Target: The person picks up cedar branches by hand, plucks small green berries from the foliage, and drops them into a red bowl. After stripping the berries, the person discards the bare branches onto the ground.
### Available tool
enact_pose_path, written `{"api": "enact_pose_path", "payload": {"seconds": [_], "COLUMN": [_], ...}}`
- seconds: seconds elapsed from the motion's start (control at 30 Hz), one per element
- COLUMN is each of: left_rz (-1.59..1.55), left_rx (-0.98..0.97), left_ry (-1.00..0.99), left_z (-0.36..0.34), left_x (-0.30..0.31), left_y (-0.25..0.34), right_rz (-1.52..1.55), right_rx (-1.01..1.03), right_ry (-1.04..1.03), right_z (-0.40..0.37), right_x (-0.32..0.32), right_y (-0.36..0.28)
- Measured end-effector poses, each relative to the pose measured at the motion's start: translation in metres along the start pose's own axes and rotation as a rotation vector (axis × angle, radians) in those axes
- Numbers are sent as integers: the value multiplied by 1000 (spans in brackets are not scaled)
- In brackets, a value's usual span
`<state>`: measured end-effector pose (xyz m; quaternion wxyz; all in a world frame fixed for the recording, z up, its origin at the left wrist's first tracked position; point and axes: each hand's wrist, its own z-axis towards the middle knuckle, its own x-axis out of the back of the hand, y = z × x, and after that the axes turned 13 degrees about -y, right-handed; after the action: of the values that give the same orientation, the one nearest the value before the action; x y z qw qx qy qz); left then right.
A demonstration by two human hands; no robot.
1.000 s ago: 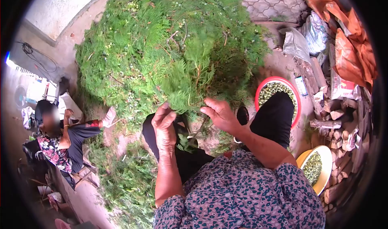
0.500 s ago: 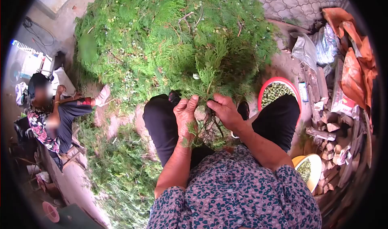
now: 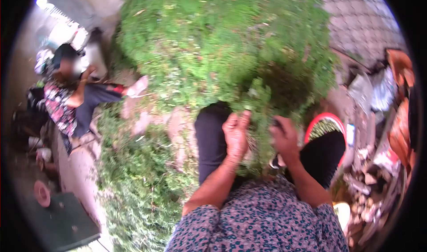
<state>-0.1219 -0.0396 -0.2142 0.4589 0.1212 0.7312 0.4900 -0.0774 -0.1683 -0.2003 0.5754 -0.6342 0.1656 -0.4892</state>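
My left hand point(image 3: 236, 134) is closed in a pinch at the side of a green conifer sprig point(image 3: 263, 138), which runs between my two hands above my lap. Across from it, my right hand point(image 3: 287, 138) is blurred, its fingers curled; a dark bit shows by the fingertips, and I cannot make out what it is. Beyond my knees spreads a large heap of cut conifer branches point(image 3: 187, 42). A second pile of greenery point(image 3: 138, 185) lies to my left.
By my right knee stands a red-rimmed basin point(image 3: 343, 138) of small green cones or berries. A pale bowl point(image 3: 342, 216) sits nearer me. Split firewood point(image 3: 358, 185) and plastic bags point(image 3: 382, 91) line the right. Another person point(image 3: 66, 96) sits at left, near a dark green board point(image 3: 66, 221).
The view has swung, so the scene sits farther right and is blurred. My hands have moved apart slightly, and the sprig's dark stems no longer show below them.
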Motion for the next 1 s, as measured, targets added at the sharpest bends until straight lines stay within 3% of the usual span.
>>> {"api": "enact_pose_path", "payload": {"seconds": [0.2,0.27,0.3,0.33,0.4,0.47,0.53,0.6,0.7,0.73,0.8,0.87,0.93,1.0], "left_rz": [196,256,436,359,513,499,487,428,269,233,266,149,75,9], "left_rx": [-47,-22,3,-5,-54,-38,-21,12,164,112,36,-65,-90,-97], "left_ry": [-240,-286,-336,-350,-412,-422,-437,-372,-333,-309,-215,-198,-158,-139], "left_z": [-12,-14,-13,-15,-14,-15,-17,-20,-21,-20,-19,-16,-14,-14], "left_x": [-3,-6,4,1,7,3,-4,-11,-9,-13,-14,-15,-14,-14], "left_y": [-2,0,-5,-11,-13,-9,-1,0,-2,1,-6,-10,-11,-10], "right_rz": [163,175,164,165,36,177,324,321,-61,-161,675,952,935,914], "right_rx": [171,101,57,66,109,52,-185,-159,267,398,-172,-114,-140,-364], "right_ry": [-223,-90,-119,-120,-200,-176,-214,-174,114,157,28,67,29,-124], "right_z": [13,19,21,23,22,20,17,15,12,15,15,20,17,14], "right_x": [10,2,3,5,9,11,17,10,3,8,19,24,32,31], "right_y": [-45,-44,-40,-37,-28,-24,-39,-41,-31,-31,-39,-18,-3,2]}}
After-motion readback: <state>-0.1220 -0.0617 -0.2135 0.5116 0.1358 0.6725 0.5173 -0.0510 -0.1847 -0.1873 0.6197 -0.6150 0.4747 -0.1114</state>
